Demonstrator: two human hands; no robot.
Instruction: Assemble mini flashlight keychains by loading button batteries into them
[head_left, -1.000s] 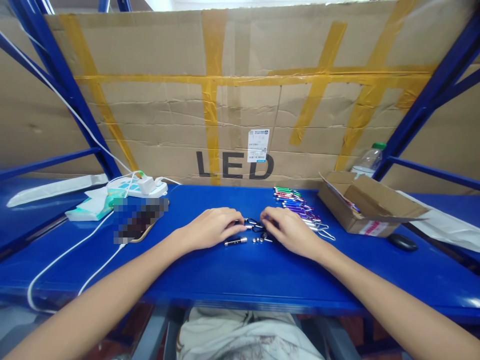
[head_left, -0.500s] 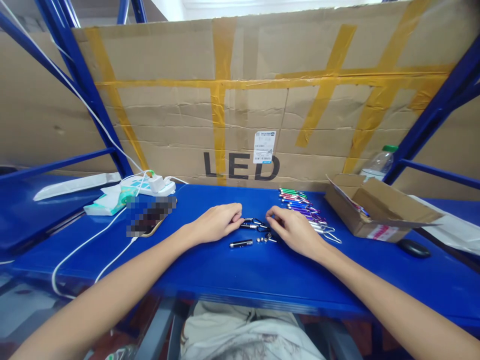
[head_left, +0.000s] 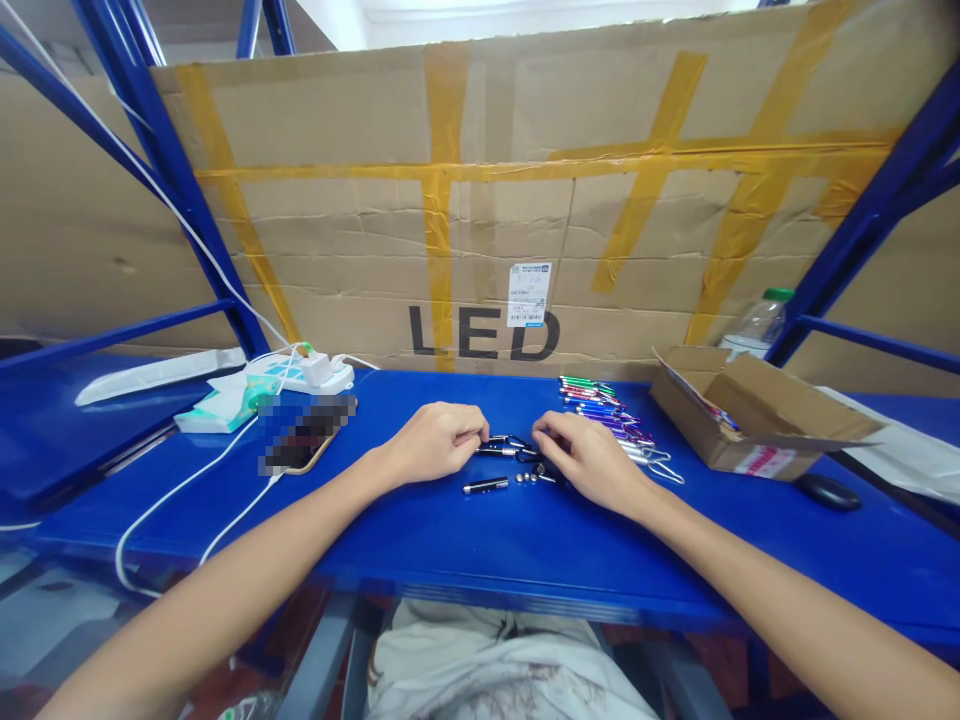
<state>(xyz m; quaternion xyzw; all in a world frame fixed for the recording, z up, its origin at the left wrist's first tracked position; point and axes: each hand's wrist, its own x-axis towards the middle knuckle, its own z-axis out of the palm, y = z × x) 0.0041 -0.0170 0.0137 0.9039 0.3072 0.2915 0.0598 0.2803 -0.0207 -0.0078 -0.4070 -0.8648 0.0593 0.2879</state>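
So the slim black tubes point(head_left: 496, 451) are sitting right in the gap between the two hands, lying more or less sideways on the blue tabletop point(head_left: 480, 560). Their left ends run up to the fingertips of the left hand point(head_left: 439, 440), and the dark clip loops point(head_left: 527, 453) at the other end are just beside the curled fingers of the right hand point(head_left: 581, 455). The hands are apart from each other, both with fingers bent inward. The left one looks like it's touching a tube end, but I honestly can't tell if it's pinching anything, and same for the right, since its fingertips are mostly hidden.

Just nearer the person there's a loose black tube point(head_left: 485, 486) on its own, with a few tiny silver discs point(head_left: 526, 478) to its right, close below the right hand.

Past the right hand is a row of colored tubes point(head_left: 600, 405), green at the far end, then red, blue, purple and silver, with clips. Farther right: an open cardboard box point(head_left: 769, 465), a black mouse point(head_left: 827, 492) next to it and a green-capped bottle point(head_left: 761, 322) behind. Well off to the left, a phone point(head_left: 319, 450) is plugged into a white cable point(head_left: 238, 520).
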